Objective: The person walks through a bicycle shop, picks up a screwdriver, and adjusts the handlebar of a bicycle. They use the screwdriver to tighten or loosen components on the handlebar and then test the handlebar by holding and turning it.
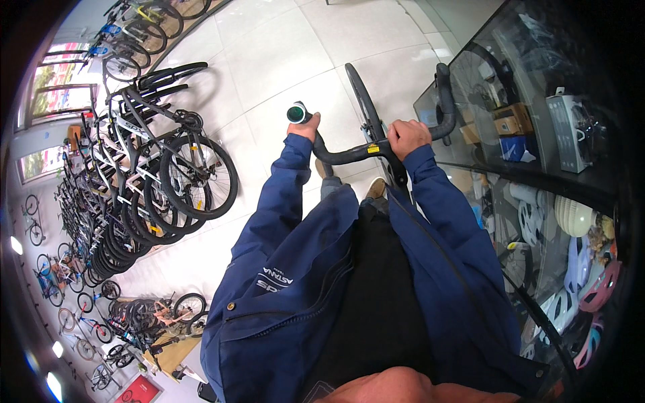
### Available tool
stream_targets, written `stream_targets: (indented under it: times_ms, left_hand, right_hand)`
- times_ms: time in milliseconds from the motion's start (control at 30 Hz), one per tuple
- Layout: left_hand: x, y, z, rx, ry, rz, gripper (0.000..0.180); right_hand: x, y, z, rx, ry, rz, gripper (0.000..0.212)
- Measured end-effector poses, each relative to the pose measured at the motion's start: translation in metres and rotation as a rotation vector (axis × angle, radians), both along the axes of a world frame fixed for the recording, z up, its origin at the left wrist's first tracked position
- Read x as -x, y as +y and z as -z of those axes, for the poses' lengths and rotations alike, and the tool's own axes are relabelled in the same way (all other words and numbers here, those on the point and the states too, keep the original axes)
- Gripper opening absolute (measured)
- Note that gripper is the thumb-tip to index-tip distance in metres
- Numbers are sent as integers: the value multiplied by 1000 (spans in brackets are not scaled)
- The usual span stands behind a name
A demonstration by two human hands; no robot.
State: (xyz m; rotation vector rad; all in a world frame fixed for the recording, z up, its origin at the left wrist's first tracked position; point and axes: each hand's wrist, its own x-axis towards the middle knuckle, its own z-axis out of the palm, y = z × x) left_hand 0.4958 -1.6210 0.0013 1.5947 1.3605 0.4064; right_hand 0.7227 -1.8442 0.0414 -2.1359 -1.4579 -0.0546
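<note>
A bicycle with a black drop handlebar (349, 156) stands in front of me, its front wheel (363, 101) pointing away over the pale floor. My right hand (408, 138) is closed around the bar's top, just right of the stem. My left hand (305, 127), by the bar's left end, is wrapped around a short pale cylinder with a dark green round end (295, 113). What the cylinder is I cannot make out. Whether the left hand also touches the bar is hidden. A small yellow label (373, 149) sits near the bar's middle.
A long row of parked bicycles (181, 174) fills the left side, wheels toward me. On the right, close to my arm, a glass display case (470, 161) holds boxes (570, 134) and several helmets (600, 285). More bicycles (141, 30) stand at the far left.
</note>
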Motion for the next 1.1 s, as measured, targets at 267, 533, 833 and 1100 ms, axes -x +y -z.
stream_targets:
  times_ms: [267, 533, 833, 1100]
  left_hand:
    - [3, 4, 7, 78, 16, 30, 46]
    - [5, 3, 8, -24, -62, 14, 43]
    - [6, 4, 8, -41, -73, 22, 42]
    - [7, 5, 20, -187, -95, 35, 38]
  right_hand:
    - [2, -2, 0, 24, 15, -1, 25]
    - [2, -2, -1, 48, 26, -4, 24]
    - [1, -2, -1, 45, 14, -1, 24]
    - [2, -1, -1, 38, 9, -5, 25]
